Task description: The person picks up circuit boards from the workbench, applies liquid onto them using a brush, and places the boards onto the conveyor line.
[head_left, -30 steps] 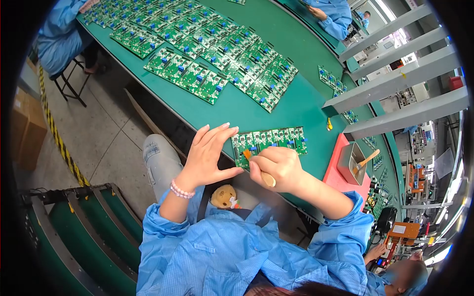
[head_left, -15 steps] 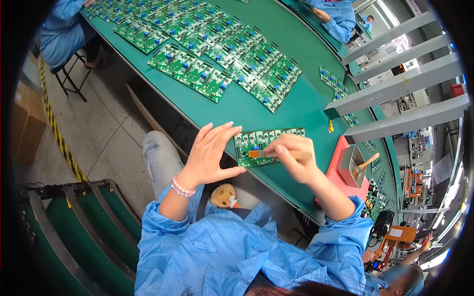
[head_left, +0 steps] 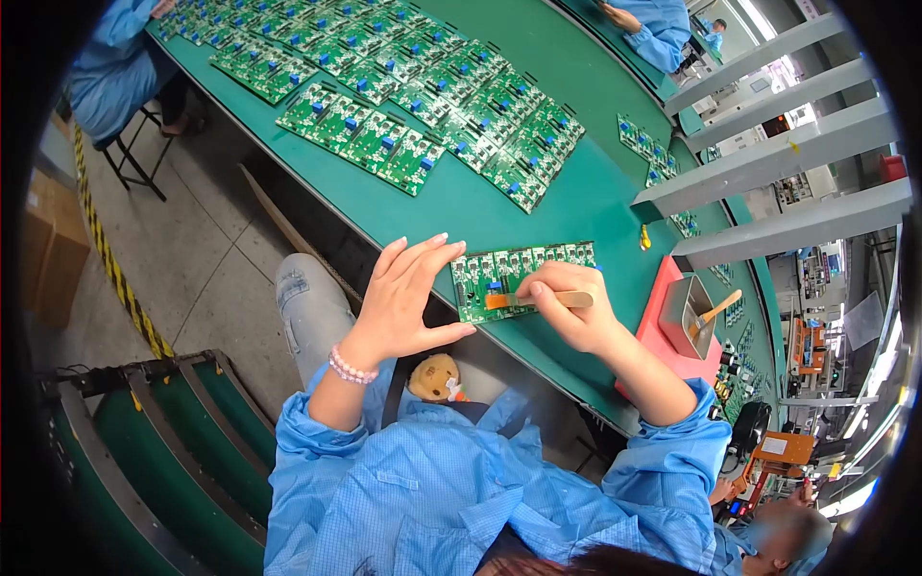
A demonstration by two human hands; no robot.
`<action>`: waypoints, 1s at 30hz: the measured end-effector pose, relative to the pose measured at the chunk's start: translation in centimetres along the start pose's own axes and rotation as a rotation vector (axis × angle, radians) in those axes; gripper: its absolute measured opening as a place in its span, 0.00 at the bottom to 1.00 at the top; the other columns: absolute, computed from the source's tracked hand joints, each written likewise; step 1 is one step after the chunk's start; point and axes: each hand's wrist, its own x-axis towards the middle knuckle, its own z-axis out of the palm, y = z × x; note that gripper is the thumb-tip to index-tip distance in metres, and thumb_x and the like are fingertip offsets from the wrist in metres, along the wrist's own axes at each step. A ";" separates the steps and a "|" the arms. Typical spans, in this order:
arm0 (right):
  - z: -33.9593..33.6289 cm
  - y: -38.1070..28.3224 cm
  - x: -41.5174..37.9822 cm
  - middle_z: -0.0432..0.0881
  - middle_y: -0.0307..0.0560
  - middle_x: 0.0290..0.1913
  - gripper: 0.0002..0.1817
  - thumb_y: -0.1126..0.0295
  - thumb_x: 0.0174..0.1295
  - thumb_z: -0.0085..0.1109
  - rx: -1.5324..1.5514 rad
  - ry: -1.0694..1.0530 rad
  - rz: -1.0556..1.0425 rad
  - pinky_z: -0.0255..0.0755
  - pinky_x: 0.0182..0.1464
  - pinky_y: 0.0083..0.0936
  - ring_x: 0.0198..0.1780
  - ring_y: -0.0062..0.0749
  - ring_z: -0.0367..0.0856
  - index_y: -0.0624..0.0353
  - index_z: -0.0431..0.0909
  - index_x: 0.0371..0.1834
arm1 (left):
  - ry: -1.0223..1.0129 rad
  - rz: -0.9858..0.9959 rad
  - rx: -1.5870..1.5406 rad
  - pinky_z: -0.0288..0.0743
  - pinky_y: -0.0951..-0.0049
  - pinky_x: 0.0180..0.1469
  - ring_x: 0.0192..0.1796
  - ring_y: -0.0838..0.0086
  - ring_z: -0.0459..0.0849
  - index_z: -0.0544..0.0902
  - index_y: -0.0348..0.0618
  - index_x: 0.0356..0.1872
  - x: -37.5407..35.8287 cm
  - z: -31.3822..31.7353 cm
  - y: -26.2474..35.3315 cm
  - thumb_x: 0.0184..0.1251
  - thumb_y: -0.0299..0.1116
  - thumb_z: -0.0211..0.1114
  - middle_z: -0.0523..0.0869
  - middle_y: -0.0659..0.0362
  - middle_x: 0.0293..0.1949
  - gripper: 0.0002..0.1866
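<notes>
A green circuit board (head_left: 471, 288) with blue parts lies at the near edge of the green table. My right hand (head_left: 574, 305) is closed around the wooden handle of a brush (head_left: 501, 300), whose orange bristles meet the lower left part of the board. At the board's left end is my left hand (head_left: 403, 302), fingers spread, thumb and fingertips right at its edge. A bracelet of pale beads circles the left wrist. Part of the board is hidden behind my right hand.
Many circuit boards (head_left: 384, 86) cover the far side of the green table (head_left: 384, 211). On the right, a metal tin (head_left: 687, 312) holding another brush (head_left: 715, 309) stands on a red mat (head_left: 663, 278). Grey bars (head_left: 768, 226) rise behind it. Other people sit around the tables.
My right hand has turned slightly, bringing the brush handle into fuller view. The bristles have shifted a little over the board. My left hand stays at the board's left end.
</notes>
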 end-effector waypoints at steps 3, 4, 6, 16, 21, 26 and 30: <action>-0.4 -0.4 -0.2 0.83 0.48 0.28 0.11 0.71 0.68 0.52 -0.024 0.019 -0.026 0.75 0.33 0.33 0.29 0.41 0.82 0.63 0.82 0.32 | -0.002 -0.002 0.002 0.50 0.56 0.73 0.71 0.64 0.70 0.67 0.42 0.67 0.0 0.0 0.0 0.48 0.54 0.75 0.80 0.59 0.63 0.46; -0.3 -0.7 -0.2 0.83 0.48 0.29 0.11 0.71 0.68 0.52 0.068 0.014 0.002 0.75 0.34 0.32 0.30 0.40 0.83 0.62 0.82 0.32 | -0.005 -0.006 0.003 0.50 0.55 0.73 0.71 0.64 0.70 0.67 0.42 0.67 0.0 0.1 0.0 0.47 0.54 0.75 0.80 0.58 0.63 0.46; 0.1 -0.8 0.0 0.84 0.47 0.30 0.11 0.71 0.69 0.52 0.163 0.014 0.031 0.76 0.35 0.32 0.31 0.40 0.83 0.62 0.83 0.32 | -0.004 0.000 0.007 0.50 0.55 0.73 0.71 0.64 0.70 0.67 0.42 0.66 0.0 0.1 0.0 0.47 0.54 0.75 0.80 0.58 0.63 0.46; 0.9 0.3 1.0 0.83 0.48 0.30 0.13 0.68 0.70 0.50 0.155 -0.097 -0.097 0.75 0.37 0.32 0.33 0.42 0.82 0.61 0.82 0.33 | 0.002 0.004 -0.002 0.48 0.55 0.74 0.71 0.63 0.69 0.67 0.41 0.66 0.0 0.1 0.0 0.47 0.55 0.76 0.80 0.57 0.63 0.47; -0.3 0.7 0.2 0.83 0.48 0.29 0.12 0.68 0.70 0.51 0.100 -0.089 -0.011 0.75 0.37 0.33 0.32 0.42 0.82 0.61 0.82 0.33 | 0.003 0.010 0.005 0.48 0.55 0.74 0.71 0.63 0.69 0.66 0.41 0.67 0.0 0.1 0.0 0.47 0.55 0.75 0.80 0.57 0.63 0.47; -1.5 0.7 -0.9 0.84 0.48 0.30 0.12 0.69 0.69 0.50 0.087 -0.032 -0.035 0.75 0.36 0.31 0.31 0.37 0.82 0.62 0.82 0.33 | -0.011 0.004 0.005 0.47 0.55 0.74 0.71 0.62 0.69 0.66 0.41 0.67 0.1 0.0 0.2 0.46 0.54 0.77 0.80 0.57 0.63 0.48; -5.4 0.0 -3.8 0.84 0.49 0.30 0.15 0.69 0.69 0.49 0.235 0.348 -0.104 0.73 0.31 0.25 0.28 0.31 0.81 0.67 0.83 0.31 | -0.013 0.008 -0.057 0.52 0.50 0.73 0.69 0.60 0.72 0.70 0.44 0.65 0.5 -1.0 0.8 0.43 0.48 0.80 0.78 0.57 0.62 0.46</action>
